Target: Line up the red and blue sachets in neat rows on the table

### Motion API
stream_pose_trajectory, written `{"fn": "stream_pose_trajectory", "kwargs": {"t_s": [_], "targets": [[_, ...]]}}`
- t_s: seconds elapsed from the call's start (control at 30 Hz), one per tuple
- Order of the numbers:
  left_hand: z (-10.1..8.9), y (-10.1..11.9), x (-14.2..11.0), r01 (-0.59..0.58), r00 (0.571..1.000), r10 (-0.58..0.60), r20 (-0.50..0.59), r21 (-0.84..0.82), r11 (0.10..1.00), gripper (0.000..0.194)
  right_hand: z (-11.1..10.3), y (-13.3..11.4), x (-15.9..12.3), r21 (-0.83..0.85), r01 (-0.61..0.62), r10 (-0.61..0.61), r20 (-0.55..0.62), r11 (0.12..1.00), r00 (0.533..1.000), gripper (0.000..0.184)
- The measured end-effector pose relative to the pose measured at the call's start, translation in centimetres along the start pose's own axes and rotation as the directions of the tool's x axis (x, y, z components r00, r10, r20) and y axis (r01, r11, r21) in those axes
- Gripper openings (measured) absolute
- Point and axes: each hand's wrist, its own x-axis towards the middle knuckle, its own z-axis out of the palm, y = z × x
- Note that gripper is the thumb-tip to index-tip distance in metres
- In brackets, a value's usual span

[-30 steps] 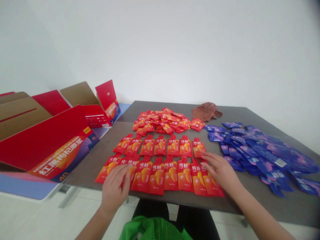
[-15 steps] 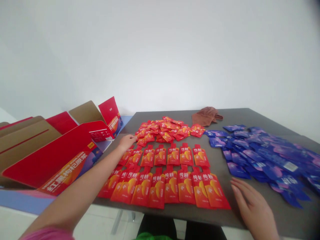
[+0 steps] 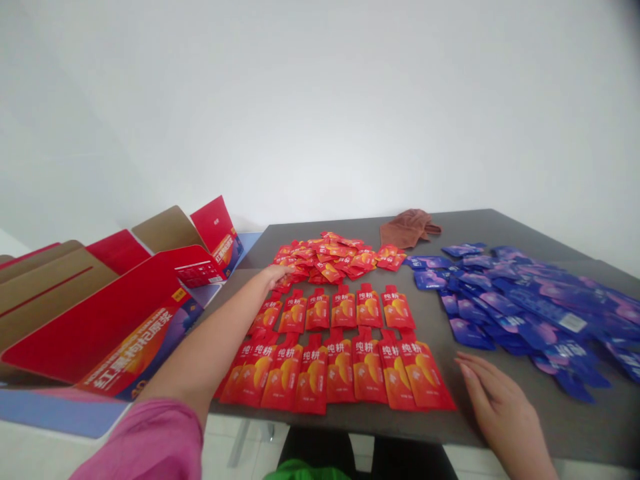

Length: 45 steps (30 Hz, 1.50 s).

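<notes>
We find the right hand (image 3: 503,407) nearest, resting on the grey tabletop (image 3: 430,313), its fingers (image 3: 473,373) slightly apart and closed on nothing, just beside the end of the near row. Two rows of red pouches (image 3: 340,373), printed with an orange graphic, lie with their spouts toward the far edge. The left hand (image 3: 275,275) reaches across them, fingers together, tips at the loose heap of red pouches (image 3: 325,260); we cannot tell whether they hold one. Blue sachets (image 3: 520,300) lie toward the right edge, a brown cloth (image 3: 405,227) at the far edge, and opened red cartons (image 3: 90,327) beyond the left edge.
</notes>
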Motion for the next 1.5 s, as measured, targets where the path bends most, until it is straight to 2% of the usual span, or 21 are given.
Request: {"fn": "stream_pose_trajectory", "kwargs": {"t_s": [0.1, 0.23, 0.37, 0.47, 0.6, 0.77, 0.9, 1.0, 1.13, 1.27, 1.37, 1.5], "targets": [[-1.4, 1.0, -1.6, 0.099, 0.995, -0.098, -0.026, 0.043, 0.994, 0.014, -0.3, -0.2, 0.1, -0.011, 0.000, 0.000, 0.002, 1.000, 1.000, 0.043], [-4.2, 1.7, -6.4, 0.090, 0.996, -0.090, 0.000, 0.018, 0.996, 0.005, -0.6, -0.5, 0.2, -0.020, -0.006, 0.006, 0.003, 1.000, 1.000, 0.045], [-8.0, 0.9, -12.1, 0.033, 0.999, -0.033, 0.001, -0.003, 0.999, 0.012, -0.7, -0.5, 0.3, -0.026, -0.004, 0.005, 0.019, 1.000, 1.000, 0.046], [-10.8, -0.3, -15.0, 0.052, 0.998, -0.051, -0.036, 0.047, 0.998, 0.022, -0.6, -0.4, 0.1, -0.040, -0.026, 0.027, 0.039, 0.999, 0.999, 0.046], [-13.4, -1.8, -16.3, 0.129, 0.990, -0.122, -0.065, 0.102, 0.986, 0.031, -0.6, -0.4, 0.1, -0.032, -0.048, 0.049, 0.048, 0.998, 0.998, 0.048], [-14.4, -2.6, -16.1, 0.146, 0.989, -0.144, -0.033, 0.070, 0.987, 0.030, -0.7, -0.5, 0.2, -0.049, -0.061, 0.064, 0.055, 0.997, 0.996, 0.051], [-13.9, -2.4, -15.3, 0.085, 0.996, -0.086, -0.034, -0.006, 0.996, 0.025, -0.6, -0.3, 0.2, -0.062, -0.061, 0.065, 0.066, 0.996, 0.996, 0.048], [-12.5, -1.5, -14.1, -0.008, 1.000, 0.006, -0.021, -0.129, 0.992, 0.020, -0.4, -0.1, 0.1, -0.060, -0.046, 0.050, 0.064, 0.997, 0.997, 0.047], [-9.8, 0.2, -11.6, -0.075, 0.997, 0.081, 0.017, -0.221, 0.972, 0.015, -0.3, 0.0, 0.0, -0.057, -0.023, 0.026, 0.051, 0.998, 0.998, 0.046], [-7.1, 1.1, -8.3, -0.040, 0.998, 0.047, 0.034, -0.200, 0.979, 0.019, -0.4, 0.0, 0.0, -0.070, -0.006, 0.009, 0.036, 0.998, 0.999, 0.047], [-5.0, 0.8, -5.6, -0.027, 1.000, 0.025, -0.013, -0.168, 0.985, 0.018, -0.4, -0.1, -0.1, -0.099, 0.004, 0.000, 0.032, 0.995, 0.999, 0.048], [-1.6, 0.2, -2.1, -0.084, 0.994, 0.069, -0.081, -0.191, 0.978, 0.014, -0.4, -0.2, -0.5, -0.128, -0.007, 0.012, 0.034, 0.992, 0.999, 0.050]]}}
